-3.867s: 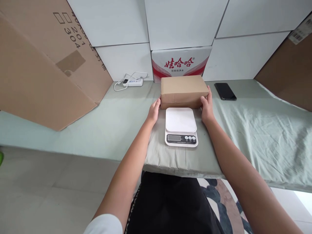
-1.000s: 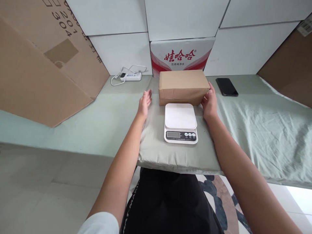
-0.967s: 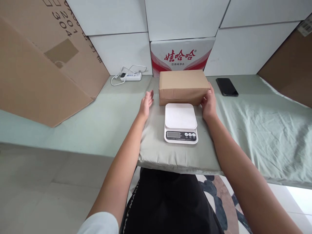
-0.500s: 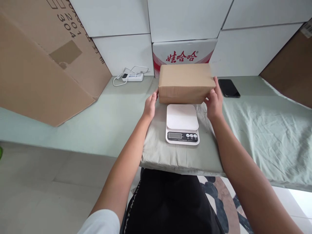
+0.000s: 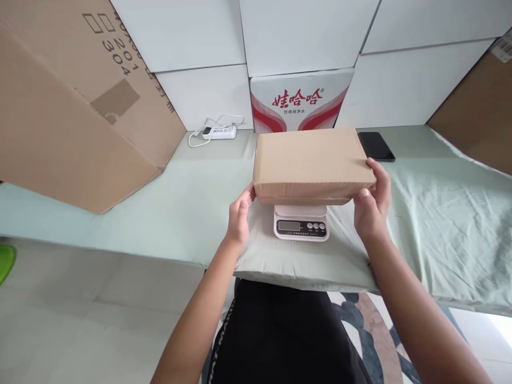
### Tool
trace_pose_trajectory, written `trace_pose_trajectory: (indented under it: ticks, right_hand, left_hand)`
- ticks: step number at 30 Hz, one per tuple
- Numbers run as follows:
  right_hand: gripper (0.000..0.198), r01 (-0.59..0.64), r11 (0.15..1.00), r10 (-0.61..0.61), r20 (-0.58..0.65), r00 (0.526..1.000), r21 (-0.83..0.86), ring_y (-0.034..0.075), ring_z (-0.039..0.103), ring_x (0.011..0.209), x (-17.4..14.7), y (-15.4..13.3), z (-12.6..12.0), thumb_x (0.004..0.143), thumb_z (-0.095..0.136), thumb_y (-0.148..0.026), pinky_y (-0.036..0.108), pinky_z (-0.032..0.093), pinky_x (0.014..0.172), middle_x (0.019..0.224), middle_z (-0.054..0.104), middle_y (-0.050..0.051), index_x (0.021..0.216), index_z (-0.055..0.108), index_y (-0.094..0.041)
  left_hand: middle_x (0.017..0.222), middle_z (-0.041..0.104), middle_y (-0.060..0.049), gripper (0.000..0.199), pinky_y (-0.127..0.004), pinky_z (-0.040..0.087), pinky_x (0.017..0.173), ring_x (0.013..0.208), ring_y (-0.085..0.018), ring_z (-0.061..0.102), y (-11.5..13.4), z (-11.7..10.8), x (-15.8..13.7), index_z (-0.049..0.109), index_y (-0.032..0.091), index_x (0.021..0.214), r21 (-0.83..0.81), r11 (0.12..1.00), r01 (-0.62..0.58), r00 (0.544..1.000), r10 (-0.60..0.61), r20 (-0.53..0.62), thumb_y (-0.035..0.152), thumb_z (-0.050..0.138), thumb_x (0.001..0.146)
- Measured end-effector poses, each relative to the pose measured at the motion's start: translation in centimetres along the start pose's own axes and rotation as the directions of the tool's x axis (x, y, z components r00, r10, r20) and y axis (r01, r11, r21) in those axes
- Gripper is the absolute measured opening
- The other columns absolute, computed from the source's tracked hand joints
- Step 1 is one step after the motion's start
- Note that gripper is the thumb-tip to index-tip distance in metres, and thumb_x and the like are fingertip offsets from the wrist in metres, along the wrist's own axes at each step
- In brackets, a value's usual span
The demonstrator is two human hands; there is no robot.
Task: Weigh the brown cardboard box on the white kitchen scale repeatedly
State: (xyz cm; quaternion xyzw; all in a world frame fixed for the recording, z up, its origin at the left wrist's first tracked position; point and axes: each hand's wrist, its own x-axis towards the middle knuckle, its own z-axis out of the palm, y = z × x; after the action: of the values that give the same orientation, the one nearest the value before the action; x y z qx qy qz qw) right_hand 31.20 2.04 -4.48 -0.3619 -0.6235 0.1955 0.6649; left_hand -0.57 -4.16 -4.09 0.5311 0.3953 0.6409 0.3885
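Note:
A closed brown cardboard box is held level between my two hands, over a white digital kitchen scale. My left hand is at the box's lower left corner, its fingers partly hidden by the box. At the right end, my right hand grips the front corner with thumb in front and fingers along the side. The box covers most of the scale's weighing plate; the display and buttons show below its front edge. Whether the box touches the plate I cannot tell.
A black phone lies behind my right hand. A white power strip with cable is at the back left. Behind stand white boxes and a red-and-white printed carton. Large brown cartons flank the cloth-covered table, one being the left carton.
Both hands have brought the cardboard box toward me, from behind the scale to over its plate. More of the printed carton at the back now shows.

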Motion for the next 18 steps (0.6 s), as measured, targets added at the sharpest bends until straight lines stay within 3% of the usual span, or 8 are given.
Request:
trace_pose_trajectory:
  ticks: [6, 10, 14, 18]
  right_hand:
    - [0.053, -0.037, 0.999, 0.037, -0.102, 0.994, -0.001, 0.036, 0.072, 0.124, 0.4, -1.8, 0.4, 0.089, 0.074, -0.062, 0.065, 0.057, 0.117, 0.133, 0.074, 0.008, 0.137, 0.078, -0.041]
    - [0.049, -0.046, 0.997, 0.037, -0.145, 0.989, -0.060, 0.040, 0.070, 0.127, 0.3, -1.9, 0.4, 0.089, 0.066, -0.068, 0.070, 0.053, 0.122, 0.131, 0.074, 0.008, 0.130, 0.079, -0.043]
    - [0.051, -0.034, 0.997, 0.022, -0.144, 0.989, -0.076, 0.040, 0.071, 0.129, 0.4, -1.6, 0.4, 0.091, 0.062, -0.069, 0.071, 0.051, 0.123, 0.133, 0.073, 0.007, 0.133, 0.078, -0.045]
    - [0.058, -0.004, 1.000, -0.001, -0.168, 0.986, -0.029, 0.038, 0.068, 0.138, 0.6, -1.7, 0.2, 0.093, 0.058, -0.069, 0.072, 0.048, 0.127, 0.133, 0.073, 0.005, 0.149, 0.069, -0.055]
  left_hand:
    - [0.165, 0.070, -0.016, 0.083, -0.057, 0.053, 0.135, 0.160, -0.039, 0.063, 0.4, 0.0, 0.2, 0.077, 0.023, 0.149, 0.035, 0.999, 0.021, 1.000, -0.021, 0.004, 0.086, 0.049, 0.102]
    - [0.164, 0.072, -0.014, 0.082, -0.056, 0.053, 0.135, 0.162, -0.039, 0.061, 0.7, 0.0, -0.1, 0.078, 0.026, 0.149, 0.059, 0.998, 0.024, 0.999, -0.025, 0.023, 0.087, 0.049, 0.102]
    - [0.164, 0.072, -0.013, 0.083, -0.056, 0.054, 0.135, 0.160, -0.038, 0.063, 0.6, 0.0, -0.1, 0.077, 0.026, 0.151, 0.079, 0.997, 0.014, 1.000, -0.016, 0.027, 0.086, 0.048, 0.102]
    - [0.172, 0.065, -0.010, 0.081, -0.052, 0.048, 0.140, 0.166, -0.035, 0.056, 0.5, -0.1, 0.1, 0.071, 0.028, 0.159, 0.086, 0.996, -0.011, 0.999, 0.013, -0.033, 0.084, 0.051, 0.103]
